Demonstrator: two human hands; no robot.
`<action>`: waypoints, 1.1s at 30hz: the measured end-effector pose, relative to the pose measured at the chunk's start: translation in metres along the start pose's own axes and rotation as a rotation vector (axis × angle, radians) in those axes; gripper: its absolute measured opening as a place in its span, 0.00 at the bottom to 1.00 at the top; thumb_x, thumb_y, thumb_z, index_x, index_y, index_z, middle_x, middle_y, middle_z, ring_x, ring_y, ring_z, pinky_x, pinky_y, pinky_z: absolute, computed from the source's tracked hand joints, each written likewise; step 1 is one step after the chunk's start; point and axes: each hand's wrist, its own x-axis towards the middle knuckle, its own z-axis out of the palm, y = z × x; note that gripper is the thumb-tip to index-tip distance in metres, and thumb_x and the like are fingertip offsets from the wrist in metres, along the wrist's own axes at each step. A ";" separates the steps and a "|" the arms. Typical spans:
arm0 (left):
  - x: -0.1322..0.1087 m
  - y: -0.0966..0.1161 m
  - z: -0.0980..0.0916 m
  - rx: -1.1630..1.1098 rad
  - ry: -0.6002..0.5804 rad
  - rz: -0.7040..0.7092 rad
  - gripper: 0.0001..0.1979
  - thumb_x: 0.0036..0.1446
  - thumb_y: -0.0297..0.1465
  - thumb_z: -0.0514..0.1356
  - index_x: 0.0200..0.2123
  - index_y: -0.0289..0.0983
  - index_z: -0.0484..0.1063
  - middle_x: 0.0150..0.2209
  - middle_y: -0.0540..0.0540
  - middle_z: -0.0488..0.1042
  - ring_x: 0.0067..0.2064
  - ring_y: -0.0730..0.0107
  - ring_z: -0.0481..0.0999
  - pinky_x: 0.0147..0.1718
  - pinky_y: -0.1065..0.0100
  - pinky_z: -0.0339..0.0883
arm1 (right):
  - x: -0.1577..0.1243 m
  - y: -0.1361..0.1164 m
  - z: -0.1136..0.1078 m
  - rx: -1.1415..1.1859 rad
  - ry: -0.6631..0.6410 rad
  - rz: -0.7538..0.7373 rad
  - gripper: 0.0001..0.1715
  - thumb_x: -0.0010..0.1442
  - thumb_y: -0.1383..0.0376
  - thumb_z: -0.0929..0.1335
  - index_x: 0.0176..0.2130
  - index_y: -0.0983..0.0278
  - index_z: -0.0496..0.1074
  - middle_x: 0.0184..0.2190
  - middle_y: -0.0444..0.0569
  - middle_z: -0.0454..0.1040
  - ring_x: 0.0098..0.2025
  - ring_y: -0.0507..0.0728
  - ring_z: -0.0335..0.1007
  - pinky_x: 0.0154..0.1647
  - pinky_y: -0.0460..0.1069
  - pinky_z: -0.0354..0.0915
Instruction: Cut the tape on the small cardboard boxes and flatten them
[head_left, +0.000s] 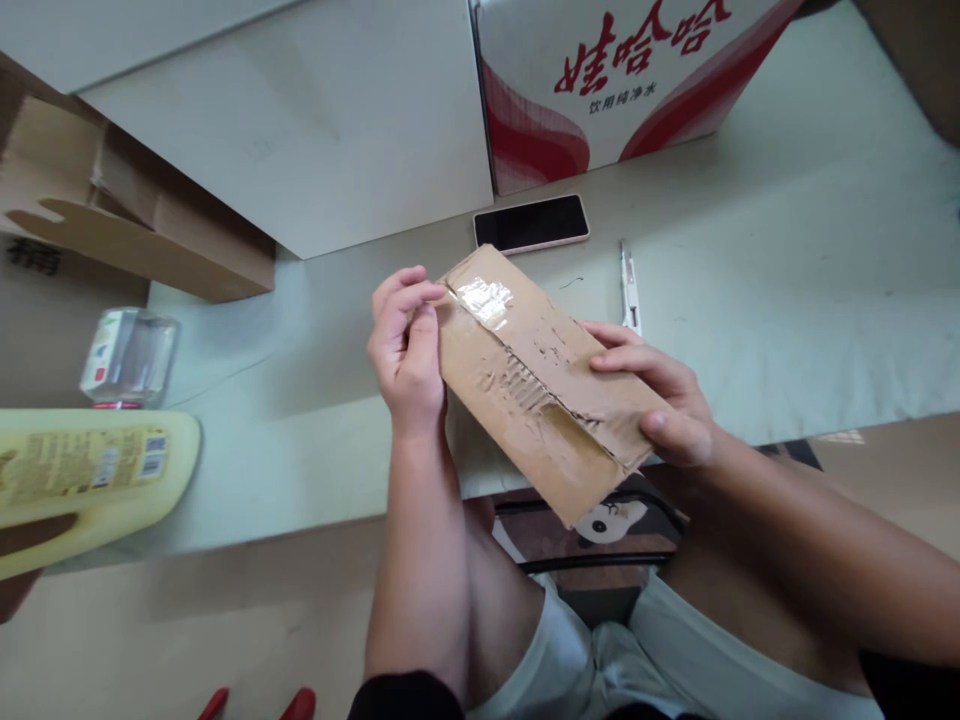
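A flat brown cardboard box [487, 365] is held tilted over the table's front edge. Its upper face is torn along the seam, with ribbed inner layers bare and a gap near the lower end. Clear tape [486, 302] shines at the upper end of the seam. My left hand [409, 340] pinches the tape end and the box's upper left edge between thumb and fingers. On the other side, my right hand [656, 395] grips the right end, fingers and thumb over the edge. Beyond the right hand lies a white utility knife [630, 285] on the table.
A phone [532, 223] lies behind the cardboard box, before a red-and-white carton [600, 90] and a large white box [300, 130]. At left are an open brown carton [217, 255], a clear plastic bottle [135, 350] and a yellow jug [165, 480]. A pale green cloth [810, 290] covers the table.
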 end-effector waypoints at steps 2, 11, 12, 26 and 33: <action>-0.001 0.002 -0.001 0.028 -0.035 0.033 0.14 0.61 0.47 0.63 0.38 0.45 0.82 0.51 0.43 0.72 0.60 0.54 0.71 0.65 0.50 0.64 | 0.000 0.000 0.000 -0.006 0.009 -0.003 0.26 0.57 0.45 0.72 0.54 0.46 0.77 0.66 0.46 0.68 0.68 0.70 0.63 0.68 0.70 0.60; -0.002 0.008 0.001 0.076 -0.100 0.015 0.21 0.59 0.54 0.61 0.34 0.46 0.85 0.52 0.42 0.69 0.61 0.47 0.67 0.64 0.44 0.63 | 0.000 -0.001 0.000 -0.005 0.015 -0.002 0.26 0.58 0.44 0.72 0.54 0.44 0.77 0.66 0.45 0.67 0.68 0.70 0.63 0.69 0.70 0.60; -0.003 0.008 0.002 0.068 -0.081 0.008 0.21 0.59 0.55 0.61 0.33 0.46 0.84 0.51 0.42 0.69 0.60 0.48 0.68 0.65 0.44 0.62 | 0.000 -0.001 0.001 -0.003 0.003 -0.002 0.26 0.58 0.45 0.72 0.55 0.45 0.76 0.66 0.45 0.67 0.68 0.70 0.63 0.69 0.70 0.59; -0.005 0.002 0.004 0.110 0.007 0.048 0.16 0.62 0.43 0.59 0.31 0.43 0.84 0.46 0.42 0.69 0.55 0.55 0.71 0.65 0.47 0.63 | 0.028 0.002 -0.044 -1.075 0.315 0.410 0.27 0.57 0.53 0.69 0.54 0.58 0.77 0.42 0.56 0.73 0.40 0.65 0.71 0.41 0.60 0.67; -0.006 -0.002 0.002 0.134 -0.002 0.114 0.15 0.62 0.42 0.59 0.34 0.46 0.85 0.47 0.43 0.71 0.53 0.58 0.72 0.56 0.53 0.70 | 0.032 0.001 -0.042 -1.376 0.088 0.566 0.20 0.63 0.54 0.64 0.48 0.60 0.77 0.39 0.54 0.77 0.39 0.62 0.70 0.33 0.52 0.53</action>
